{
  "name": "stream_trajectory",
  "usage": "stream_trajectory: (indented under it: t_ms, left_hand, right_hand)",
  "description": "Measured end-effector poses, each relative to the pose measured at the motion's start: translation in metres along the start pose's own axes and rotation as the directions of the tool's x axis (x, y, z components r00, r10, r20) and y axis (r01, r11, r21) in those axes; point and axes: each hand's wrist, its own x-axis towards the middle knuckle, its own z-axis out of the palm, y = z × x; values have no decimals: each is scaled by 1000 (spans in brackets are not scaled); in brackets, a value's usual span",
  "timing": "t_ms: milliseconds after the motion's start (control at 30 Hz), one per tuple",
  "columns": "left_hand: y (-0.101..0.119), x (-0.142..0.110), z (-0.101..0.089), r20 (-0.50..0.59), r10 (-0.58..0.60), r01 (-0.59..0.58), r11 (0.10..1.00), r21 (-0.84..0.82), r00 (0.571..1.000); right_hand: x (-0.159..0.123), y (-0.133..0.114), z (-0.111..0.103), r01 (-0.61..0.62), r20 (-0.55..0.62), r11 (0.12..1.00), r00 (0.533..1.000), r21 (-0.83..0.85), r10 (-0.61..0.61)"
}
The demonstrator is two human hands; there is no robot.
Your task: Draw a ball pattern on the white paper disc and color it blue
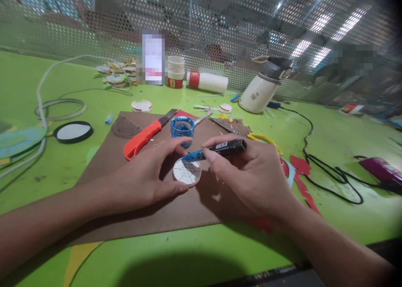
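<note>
My left hand (147,174) curls around a small white round piece (187,172) with a drawn grid pattern, thumb and fingers gripping its rim on the brown cardboard sheet (138,211). My right hand (251,174) pinches a black marker (220,148) with a blue-stained tip, held level just above the round piece. A small blue paint pot (182,126) stands right behind the round piece.
An orange-handled utility knife (144,137) lies on the cardboard to the left. Yellow-handled scissors (257,137), red paper scraps (303,178) and a black cable (326,169) lie to the right. Paper cups (207,81), a white kettle (260,92) and a mesh screen stand behind.
</note>
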Motion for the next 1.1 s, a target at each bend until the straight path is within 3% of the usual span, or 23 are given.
stream_trajectory:
  t_ms: [100,333,600,767,1100]
  left_hand:
    - [4,2,-2,61,-52,53,999,-2,997]
    - [8,2,-7,64,-67,62,996,67,996]
    - [9,2,-2,17,-72,71,995,77,997]
    - [7,2,-2,35,-75,73,996,49,997]
    - [3,2,-3,3,-61,60,996,70,998]
  right_hand:
    - [0,0,0,33,25,999,999,-40,-32]
    - [-1,-1,2,58,51,992,997,-112,-52]
    - [1,-7,-6,17,-201,1000,979,-14,-19]
    - [2,-3,-5,-27,-73,1000,997,1,27]
    - [1,-1,0,1,-18,1000,1000,25,-1]
